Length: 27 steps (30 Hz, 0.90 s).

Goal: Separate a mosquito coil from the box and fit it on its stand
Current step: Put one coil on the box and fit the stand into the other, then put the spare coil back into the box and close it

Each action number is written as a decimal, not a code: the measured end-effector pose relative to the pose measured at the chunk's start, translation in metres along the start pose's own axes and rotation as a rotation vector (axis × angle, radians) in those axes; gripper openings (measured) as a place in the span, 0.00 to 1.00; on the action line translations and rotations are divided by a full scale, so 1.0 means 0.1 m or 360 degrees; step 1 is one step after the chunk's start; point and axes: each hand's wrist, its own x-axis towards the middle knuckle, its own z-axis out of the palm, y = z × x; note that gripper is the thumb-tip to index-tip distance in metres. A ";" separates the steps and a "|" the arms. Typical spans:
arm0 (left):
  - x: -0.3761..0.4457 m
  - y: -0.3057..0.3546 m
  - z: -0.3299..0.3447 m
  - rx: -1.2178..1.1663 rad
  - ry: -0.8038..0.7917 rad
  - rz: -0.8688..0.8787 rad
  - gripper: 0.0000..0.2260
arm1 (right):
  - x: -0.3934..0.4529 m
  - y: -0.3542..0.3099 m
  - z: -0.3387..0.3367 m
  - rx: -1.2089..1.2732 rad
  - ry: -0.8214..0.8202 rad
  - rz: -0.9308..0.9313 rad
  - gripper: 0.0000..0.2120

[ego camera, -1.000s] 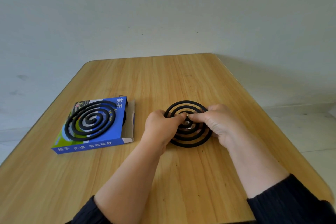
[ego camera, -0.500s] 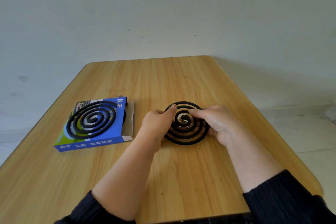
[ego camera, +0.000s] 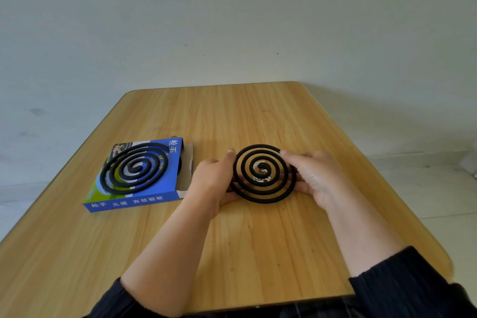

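Step in hand looks like the fitting itself: black spiral coil (ego camera: 263, 172) sits on the wooden table (ego camera: 258, 253) w/ its centre over a small shiny metal stand (ego camera: 261, 172). Left hand (ego camera: 215, 178) & right hand (ego camera: 313, 175) cup its outer ring from opposite sides, fingers curled on the rim. Next prob: let go gently, coil looks thin & brittle. A 2nd coil (ego camera: 135, 168) lies on the blue box (ego camera: 134, 200) at left

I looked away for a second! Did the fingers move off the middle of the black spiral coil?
Yes. Both hands, left hand and right hand, slid outward from the black spiral coil's centre to its rim; the blue cardboard box stayed put.
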 end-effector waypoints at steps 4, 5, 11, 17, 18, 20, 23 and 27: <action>-0.06 -0.02 -0.04 -0.0021 0.0034 0.0000 0.18 | -0.08 0.00 -0.07 0.0082 0.0039 0.0000 0.12; -0.09 -0.02 -0.06 -0.0041 0.0043 -0.0006 0.17 | -0.10 0.00 -0.08 0.0085 0.0047 -0.0003 0.11; -0.24 -0.05 -0.15 -0.0129 0.0107 -0.0052 0.17 | -0.25 0.01 -0.18 -0.0096 0.0188 -0.0018 0.13; -0.48 -0.11 -0.26 -0.0112 0.0133 -0.0043 0.16 | -0.52 -0.03 -0.23 -0.0544 0.0387 -0.0279 0.13; -0.52 -0.13 -0.28 -0.0107 0.0132 -0.0032 0.16 | -0.56 -0.05 -0.22 -0.0612 0.0405 -0.0318 0.13; -0.60 -0.17 -0.33 -0.0105 0.0139 0.0013 0.15 | -0.65 -0.08 -0.18 -0.0682 0.0420 -0.0392 0.12; -0.70 -0.22 -0.43 -0.0118 0.0189 0.0139 0.13 | -0.79 -0.14 -0.01 -0.0685 0.0397 -0.0518 0.12; -0.77 -0.25 -0.63 -0.0129 0.0341 0.0344 0.10 | -0.93 -0.21 0.37 -0.0676 0.0266 -0.0608 0.11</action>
